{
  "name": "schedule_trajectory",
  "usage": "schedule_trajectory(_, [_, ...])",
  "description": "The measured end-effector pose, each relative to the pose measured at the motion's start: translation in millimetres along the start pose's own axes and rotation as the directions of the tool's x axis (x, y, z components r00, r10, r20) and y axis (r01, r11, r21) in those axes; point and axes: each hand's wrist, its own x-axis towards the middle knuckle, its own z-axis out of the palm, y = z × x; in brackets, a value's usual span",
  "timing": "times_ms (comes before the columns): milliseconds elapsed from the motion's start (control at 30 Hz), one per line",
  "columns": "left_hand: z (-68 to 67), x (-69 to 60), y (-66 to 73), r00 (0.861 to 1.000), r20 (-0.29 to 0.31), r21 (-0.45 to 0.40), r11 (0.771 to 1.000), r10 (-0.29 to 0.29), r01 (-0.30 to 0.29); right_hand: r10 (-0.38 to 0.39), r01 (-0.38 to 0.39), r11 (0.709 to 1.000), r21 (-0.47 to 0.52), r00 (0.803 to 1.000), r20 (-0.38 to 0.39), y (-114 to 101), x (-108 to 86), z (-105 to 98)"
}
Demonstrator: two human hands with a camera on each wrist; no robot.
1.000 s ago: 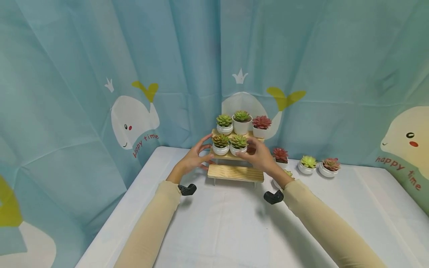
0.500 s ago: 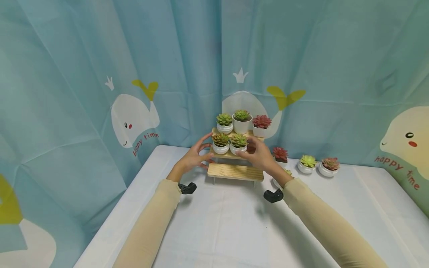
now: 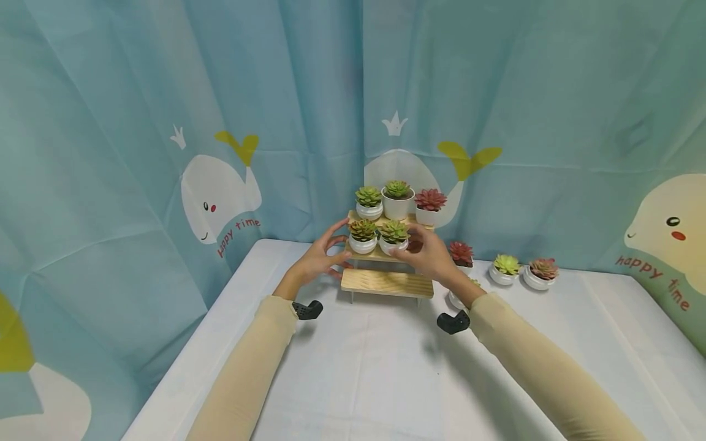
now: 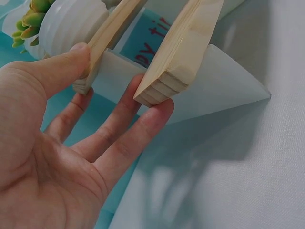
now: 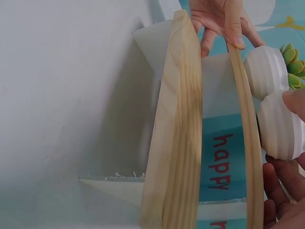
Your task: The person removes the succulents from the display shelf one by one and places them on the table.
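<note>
A three-tier wooden stand (image 3: 387, 283) is at the back of the table. My left hand (image 3: 316, 260) grips its left end; in the left wrist view that hand (image 4: 62, 157) has its thumb on the middle shelf (image 4: 101, 40) and fingers touching the lower one (image 4: 183, 52). On the middle tier are two white pots with green succulents, the left one (image 3: 363, 245) beside the right one (image 3: 393, 246). My right hand (image 3: 432, 254) holds the right pot between thumb and fingers; the right wrist view shows this pot (image 5: 281, 126) upon the shelf edge (image 5: 248, 124).
Two green succulents (image 3: 369, 211) (image 3: 398, 208) and a red one (image 3: 428, 215) stand on the top tier. To the right on the white table (image 3: 353, 380) are several more pots (image 3: 503, 275) (image 3: 540, 282), one partly behind my right forearm. A blue curtain (image 3: 309, 92) hangs behind.
The right pot on the middle tier has shifted slightly to the right with my right hand, widening its distance from the left pot. My left hand has stayed at the stand's end.
</note>
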Motion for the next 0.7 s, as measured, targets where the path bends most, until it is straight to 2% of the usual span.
schedule_trajectory(267, [-0.6,-0.7,0.1,1.0,0.003,0.004,1.0,0.002,-0.002,0.004,-0.004,0.999,-0.033,1.0,0.02,-3,-5.4,-9])
schedule_trajectory(700, [-0.1,-0.2,-0.8,1.0,0.006,-0.001,1.0,0.014,-0.014,-0.041,0.043,0.996,-0.08,0.999,0.029,-6,-19.1,-26])
